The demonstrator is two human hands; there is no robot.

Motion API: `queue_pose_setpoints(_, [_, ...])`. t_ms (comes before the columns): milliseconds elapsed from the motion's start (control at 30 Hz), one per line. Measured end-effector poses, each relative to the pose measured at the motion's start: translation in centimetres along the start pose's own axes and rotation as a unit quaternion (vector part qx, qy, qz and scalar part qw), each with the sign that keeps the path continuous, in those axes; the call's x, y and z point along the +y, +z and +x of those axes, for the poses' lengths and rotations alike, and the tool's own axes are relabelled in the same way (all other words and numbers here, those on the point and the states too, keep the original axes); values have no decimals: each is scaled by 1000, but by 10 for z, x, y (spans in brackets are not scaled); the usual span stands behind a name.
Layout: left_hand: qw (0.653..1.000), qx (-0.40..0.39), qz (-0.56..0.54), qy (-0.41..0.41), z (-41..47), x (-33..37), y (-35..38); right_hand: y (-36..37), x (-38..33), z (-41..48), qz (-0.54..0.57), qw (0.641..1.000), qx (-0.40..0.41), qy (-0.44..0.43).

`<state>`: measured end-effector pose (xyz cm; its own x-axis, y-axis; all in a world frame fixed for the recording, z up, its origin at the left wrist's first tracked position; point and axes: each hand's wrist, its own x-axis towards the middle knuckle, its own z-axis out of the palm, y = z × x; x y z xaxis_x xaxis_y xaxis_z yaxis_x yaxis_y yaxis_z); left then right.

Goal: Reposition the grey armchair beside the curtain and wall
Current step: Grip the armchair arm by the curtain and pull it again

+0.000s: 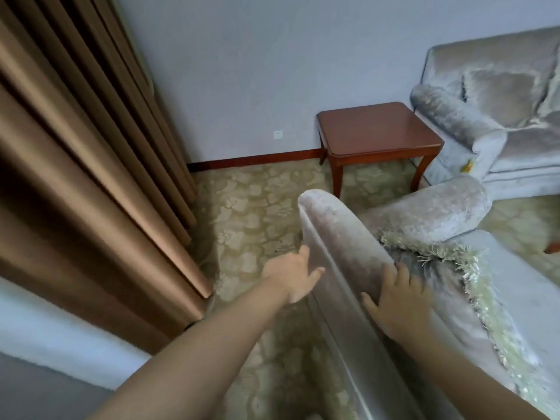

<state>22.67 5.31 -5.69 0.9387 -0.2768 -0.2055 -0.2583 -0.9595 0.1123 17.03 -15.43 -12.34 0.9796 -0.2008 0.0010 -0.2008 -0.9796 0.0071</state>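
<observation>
Left hand [291, 277], right hand [397, 301] rest on armchair [339, 237] edge; carpet [251, 213] reaches curtain [91, 177].

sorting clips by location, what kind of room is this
Likely a living room or hotel lounge: the grey armchair, a matching sofa, a wooden side table and a floor-length curtain.
</observation>
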Motion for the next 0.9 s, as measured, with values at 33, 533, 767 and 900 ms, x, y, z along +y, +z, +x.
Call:
queue_pose_setpoints(33, [1000,5,7,9,19,-11,-10,-8,-15,24,6,1000,-4,8])
queue_pose_setpoints(533, [978,-13,96,187,298,-117,-53,10,-150,288,152,969,-108,162])
queue_pose_setpoints(767, [931,-79,155,319,419,-118,-57,31,-150,286,130,970,-62,196])
queue_pose_setpoints(900, [892,-118,190,392,459,-91,-51,27,-154,287,135,969,-41,204])
